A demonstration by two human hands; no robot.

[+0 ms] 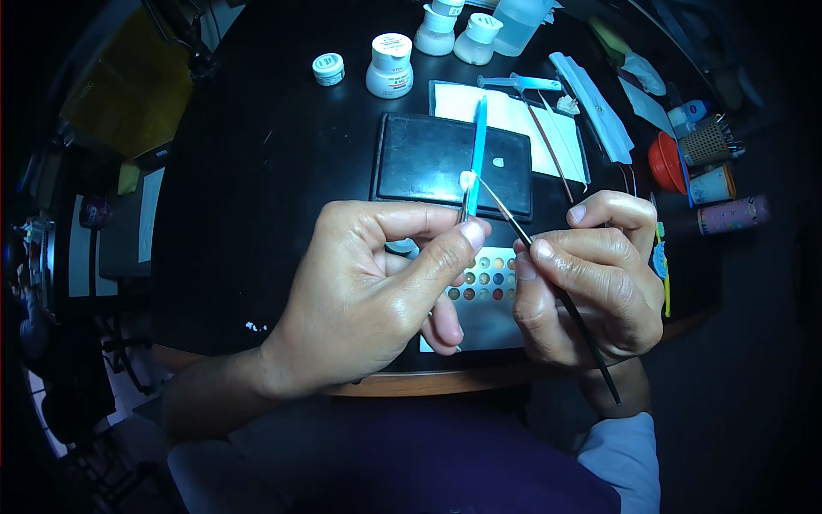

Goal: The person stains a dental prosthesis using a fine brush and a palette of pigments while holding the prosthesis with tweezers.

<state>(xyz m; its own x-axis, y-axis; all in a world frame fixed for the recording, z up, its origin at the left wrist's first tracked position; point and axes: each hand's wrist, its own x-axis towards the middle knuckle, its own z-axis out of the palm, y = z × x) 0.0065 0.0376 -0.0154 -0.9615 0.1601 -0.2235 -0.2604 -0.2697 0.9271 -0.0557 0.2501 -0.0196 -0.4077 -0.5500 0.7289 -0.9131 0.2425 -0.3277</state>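
Observation:
My left hand (377, 300) is closed in a pinch on a thin metal holder (465, 206), mostly hidden by the fingers. At its upper end sits a small white piece that looks like a dental crown (467, 179). My right hand (595, 287) grips a slim paintbrush (606, 377) with a dark handle like a pen. The bristle tip points up at the white piece, very close to it; whether they touch I cannot tell. Below the hands lies a palette (488, 324) with rows of coloured wells, partly covered by the fingers.
Behind the hands is a flat black case (419, 154) with a blue stick (479, 137) across it. White jars (391, 73) stand farther back. A syringe (535, 83) lies on a white pad (548, 150). At right are a red bowl (665, 163) and a pink can (734, 215).

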